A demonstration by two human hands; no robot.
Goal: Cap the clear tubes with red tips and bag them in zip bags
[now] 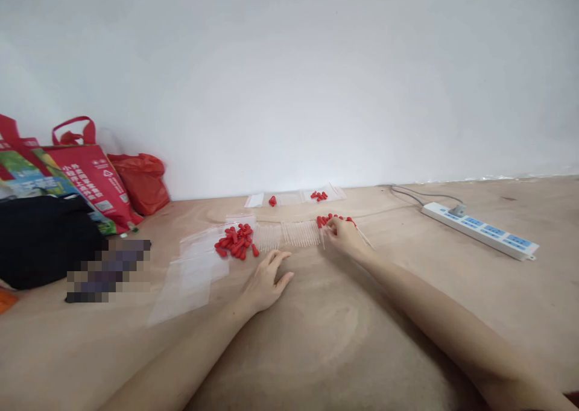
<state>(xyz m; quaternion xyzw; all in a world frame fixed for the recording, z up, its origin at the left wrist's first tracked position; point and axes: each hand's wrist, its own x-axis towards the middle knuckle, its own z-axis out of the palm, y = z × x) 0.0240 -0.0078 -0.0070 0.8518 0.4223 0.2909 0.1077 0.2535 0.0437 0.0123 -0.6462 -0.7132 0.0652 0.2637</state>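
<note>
My left hand rests on the wooden tabletop, its fingers apart and holding nothing. Just beyond its fingertips lies a row of thin, pale dropper tubes. To its upper left is a pile of red rubber bulbs, partly on clear plastic bags. My right hand is closed in a pinch at the row's right end, with a thin tube showing under its fingertips. Red bulbs line the tubes' far ends there; my fingers partly hide them.
Flat clear zip bags lie at left. By the wall are small bags with a few red bulbs. A power strip with a grey plug and cable sits at right. Shopping bags and a black cloth occupy the left.
</note>
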